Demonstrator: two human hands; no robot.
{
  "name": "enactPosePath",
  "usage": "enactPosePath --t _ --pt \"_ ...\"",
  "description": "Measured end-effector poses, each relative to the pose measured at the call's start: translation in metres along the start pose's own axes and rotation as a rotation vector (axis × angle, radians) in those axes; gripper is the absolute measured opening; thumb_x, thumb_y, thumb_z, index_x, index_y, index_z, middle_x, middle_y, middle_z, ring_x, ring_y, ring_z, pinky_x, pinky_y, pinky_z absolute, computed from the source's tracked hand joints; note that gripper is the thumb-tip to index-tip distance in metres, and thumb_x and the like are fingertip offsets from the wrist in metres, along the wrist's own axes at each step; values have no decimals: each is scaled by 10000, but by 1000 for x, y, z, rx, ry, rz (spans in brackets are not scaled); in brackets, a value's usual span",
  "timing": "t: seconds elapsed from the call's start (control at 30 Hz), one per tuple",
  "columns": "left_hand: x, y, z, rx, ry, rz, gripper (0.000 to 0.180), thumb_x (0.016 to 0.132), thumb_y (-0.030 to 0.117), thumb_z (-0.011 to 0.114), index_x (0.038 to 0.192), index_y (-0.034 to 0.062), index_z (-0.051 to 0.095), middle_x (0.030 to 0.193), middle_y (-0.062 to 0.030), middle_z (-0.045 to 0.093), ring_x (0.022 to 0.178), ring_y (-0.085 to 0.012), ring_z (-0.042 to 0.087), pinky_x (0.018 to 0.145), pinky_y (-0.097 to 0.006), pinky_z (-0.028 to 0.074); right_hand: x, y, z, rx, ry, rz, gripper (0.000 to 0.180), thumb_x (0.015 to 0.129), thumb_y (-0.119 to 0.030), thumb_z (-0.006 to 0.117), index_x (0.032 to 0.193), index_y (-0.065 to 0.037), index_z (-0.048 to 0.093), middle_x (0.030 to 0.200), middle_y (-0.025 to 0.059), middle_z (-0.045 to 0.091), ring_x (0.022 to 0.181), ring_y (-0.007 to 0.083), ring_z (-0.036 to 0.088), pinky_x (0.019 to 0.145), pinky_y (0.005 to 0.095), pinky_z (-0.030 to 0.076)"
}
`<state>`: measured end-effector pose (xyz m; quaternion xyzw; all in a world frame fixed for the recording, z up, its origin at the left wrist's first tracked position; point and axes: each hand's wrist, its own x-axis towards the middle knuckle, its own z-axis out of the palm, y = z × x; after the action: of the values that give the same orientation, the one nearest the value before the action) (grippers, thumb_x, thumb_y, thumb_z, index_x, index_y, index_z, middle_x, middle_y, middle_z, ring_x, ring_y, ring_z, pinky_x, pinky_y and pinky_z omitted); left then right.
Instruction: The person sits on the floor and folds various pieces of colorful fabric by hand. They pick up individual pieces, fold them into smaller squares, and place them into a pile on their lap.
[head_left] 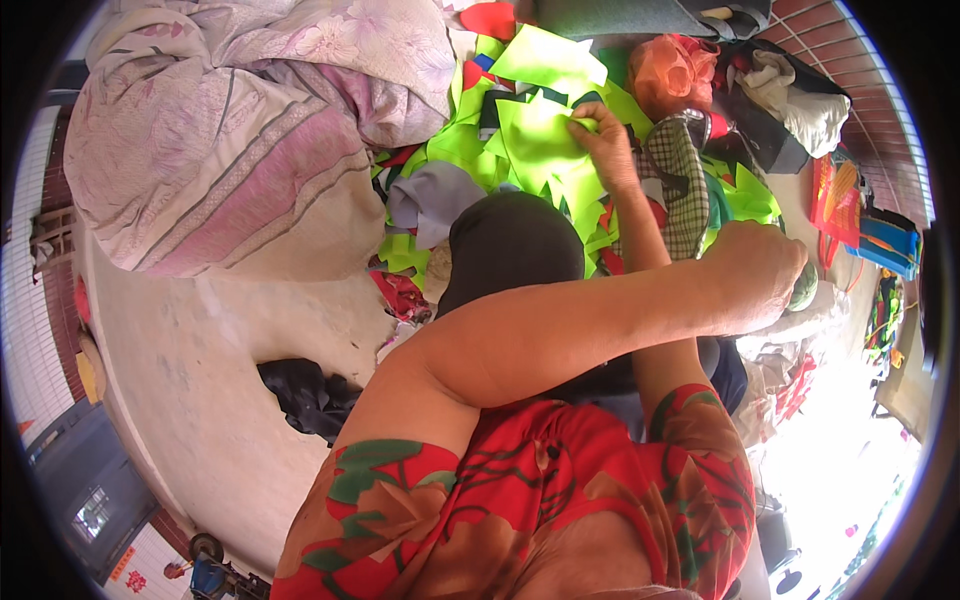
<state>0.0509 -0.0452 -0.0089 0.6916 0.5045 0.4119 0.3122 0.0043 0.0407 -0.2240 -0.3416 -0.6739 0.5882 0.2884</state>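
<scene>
My right hand point(603, 145) reaches forward beneath my left arm, its thumb and fingers pinching the edge of a neon yellow-green cloth scrap point(540, 135). That scrap rests over a heap of similar neon pieces point(550, 55), mixed with red, dark and green bits. My left arm crosses to the right in front of my body. At its end my left hand point(755, 275) is closed in a fist; whatever the fingers hold, if anything, is hidden. Just beyond it a small round green thing point(804, 288) peeks out. A grey cloth piece point(435, 200) lies at the heap's left side.
A large pale, pink-patterned cloth bundle point(230, 130) fills the far left. My dark-clad knee point(515, 245) rises before the heap. Beyond are an orange-red plastic bag point(672, 78) and a checked cloth point(678, 180). Black fabric point(308, 398) lies on the pale floor point(220, 380).
</scene>
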Motion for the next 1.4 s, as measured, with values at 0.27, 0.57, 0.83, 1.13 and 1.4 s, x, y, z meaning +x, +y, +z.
enactPosePath --t 0.27,0.57,0.83,1.13,1.4 --pt "-2 1 -4 108 46 27 206 678 184 659 790 38 568 658 -94 611 618 -217 640 514 -348 470 22 73 34 -681 1 -62 759 637 -72 718 1302 -138 356 1207 170 467 1060 372 521 874 416 455" --pt "-3 -2 -4 145 50 29 185 676 175 634 782 35 574 682 -105 627 633 -240 645 538 -365 481 -50 38 50 -502 -49 -350 221 672 -4 629 881 -64 590 845 127 572 818 342 582 694 396 480" --pt "-1 -2 3 189 -150 58 116 676 169 617 715 72 667 725 -109 660 681 -252 661 574 -375 506 -100 32 41 361 220 219 245 821 -7 576 1063 -27 546 934 43 606 877 128 537 783 268 439" --pt "2 -11 5 300 -169 60 127 723 149 595 783 37 592 727 -146 629 690 -312 640 590 -434 498 -137 -33 -90 418 377 153 364 868 -58 521 1227 -24 470 1132 102 570 999 198 568 855 323 468" --pt "3 -9 3 446 -250 133 179 771 173 609 817 2 578 724 -152 632 701 -311 644 607 -410 509 -245 -84 -171 633 491 157 390 868 -50 505 1252 -19 443 1163 118 558 1027 232 573 889 348 471"
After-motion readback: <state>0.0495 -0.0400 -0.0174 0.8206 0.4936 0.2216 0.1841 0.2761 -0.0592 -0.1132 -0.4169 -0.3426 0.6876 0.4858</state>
